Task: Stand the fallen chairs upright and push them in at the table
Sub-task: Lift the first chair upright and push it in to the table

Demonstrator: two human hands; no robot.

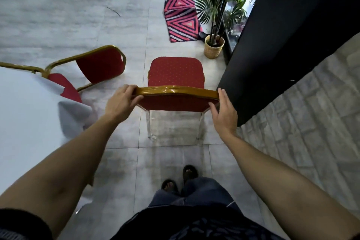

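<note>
A red-cushioned chair with a gold frame stands upright on the tiled floor in front of me, its back toward me. My left hand grips the left corner of its gold top rail. My right hand lies against the right corner, fingers spread and thumb under the rail. A second red and gold chair lies tipped over on the floor to the left, its seat partly under the white tablecloth of the table at my left.
A black pillar rises close on the right, with a grey brick wall beside it. A potted palm and a pink patterned rug lie beyond the upright chair. My feet stand behind it.
</note>
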